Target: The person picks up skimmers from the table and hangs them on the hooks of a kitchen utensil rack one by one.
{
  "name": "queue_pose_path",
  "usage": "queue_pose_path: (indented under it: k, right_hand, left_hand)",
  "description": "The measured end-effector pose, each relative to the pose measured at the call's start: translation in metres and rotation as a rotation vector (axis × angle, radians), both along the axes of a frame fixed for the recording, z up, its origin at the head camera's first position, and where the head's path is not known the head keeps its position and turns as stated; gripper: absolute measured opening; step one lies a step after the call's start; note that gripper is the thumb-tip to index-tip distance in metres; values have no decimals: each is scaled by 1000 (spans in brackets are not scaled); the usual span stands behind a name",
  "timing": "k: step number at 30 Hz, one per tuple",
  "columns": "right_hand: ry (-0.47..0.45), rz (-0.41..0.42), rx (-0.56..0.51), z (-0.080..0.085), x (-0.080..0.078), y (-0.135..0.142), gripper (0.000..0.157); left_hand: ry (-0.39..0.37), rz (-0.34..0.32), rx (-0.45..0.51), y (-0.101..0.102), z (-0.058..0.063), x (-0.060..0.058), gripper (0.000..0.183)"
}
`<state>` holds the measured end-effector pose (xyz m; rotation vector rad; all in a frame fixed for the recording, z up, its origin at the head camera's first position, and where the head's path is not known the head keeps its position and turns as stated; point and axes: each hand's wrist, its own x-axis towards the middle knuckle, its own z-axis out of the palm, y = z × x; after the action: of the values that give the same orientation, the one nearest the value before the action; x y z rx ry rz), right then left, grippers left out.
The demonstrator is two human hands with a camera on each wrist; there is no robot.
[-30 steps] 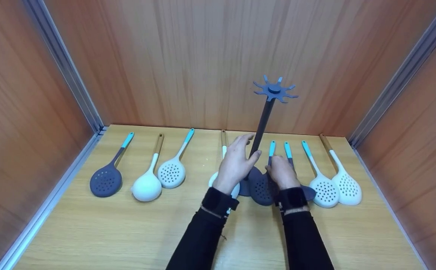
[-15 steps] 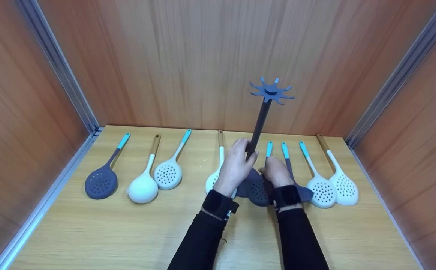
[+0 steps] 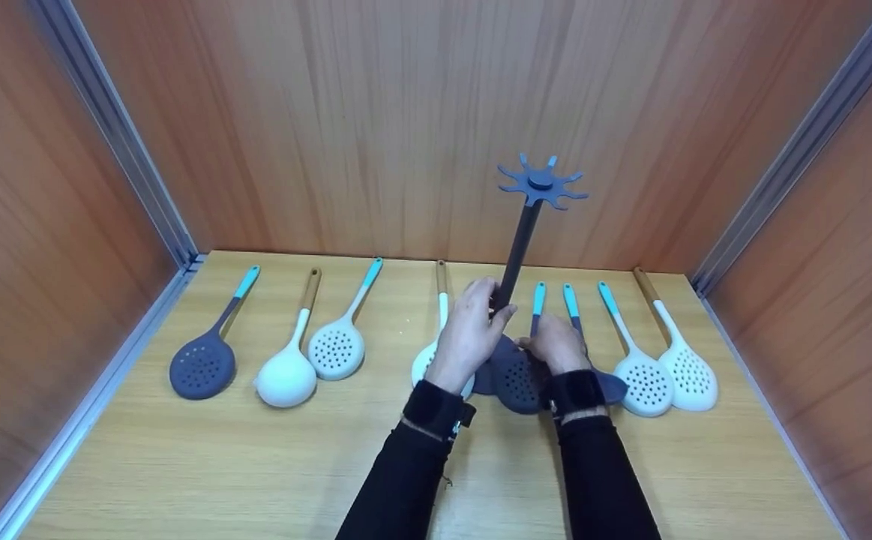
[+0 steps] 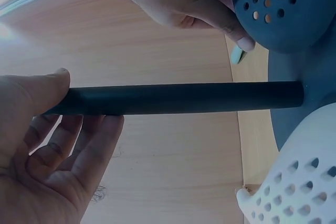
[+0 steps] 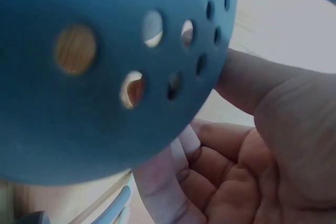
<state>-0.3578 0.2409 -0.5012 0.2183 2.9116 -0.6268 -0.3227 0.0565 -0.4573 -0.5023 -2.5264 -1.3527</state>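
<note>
In the head view my left hand (image 3: pixel 473 326) holds the dark pole of a utensil stand (image 3: pixel 519 251), which has a hooked star top and leans slightly right. The left wrist view shows the thumb above the pole (image 4: pixel 184 98) and curled fingers below. My right hand (image 3: pixel 557 343) grips a dark slotted skimmer (image 3: pixel 518 382) near its neck; the turquoise handle end shows beyond the knuckles. In the right wrist view the skimmer head (image 5: pixel 105 93) hides the fingertips, so the exact contact is not visible. The stand's dark base (image 3: pixel 484 379) lies partly under the skimmer.
Left on the table are a dark skimmer (image 3: pixel 202 367), a white ladle (image 3: pixel 286 381) and a white skimmer (image 3: pixel 337 349). A white skimmer (image 3: pixel 422 364) sits beside my left wrist. Rightward lie a dark utensil (image 3: pixel 609 386), a white skimmer (image 3: pixel 644 384) and a white slotted turner (image 3: pixel 689 376).
My left fingers have closed in on the pole, from a looser pose beside it. The right hand stays at the skimmer. The whole head view has shifted slightly.
</note>
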Motion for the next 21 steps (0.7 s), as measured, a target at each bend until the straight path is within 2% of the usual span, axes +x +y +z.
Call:
queue_pose_path:
  k: [8, 13, 21]
  right_hand:
    - [-11, 9, 14, 0, -1, 5, 24]
    - [-21, 13, 30, 4, 0, 7, 29]
    - [0, 13, 3, 12, 2, 11, 21]
  left_hand:
    - [15, 17, -5, -1, 0, 1, 16]
    - [35, 6, -13, -1, 0, 1, 18]
    - [47, 4, -13, -1, -1, 0, 18]
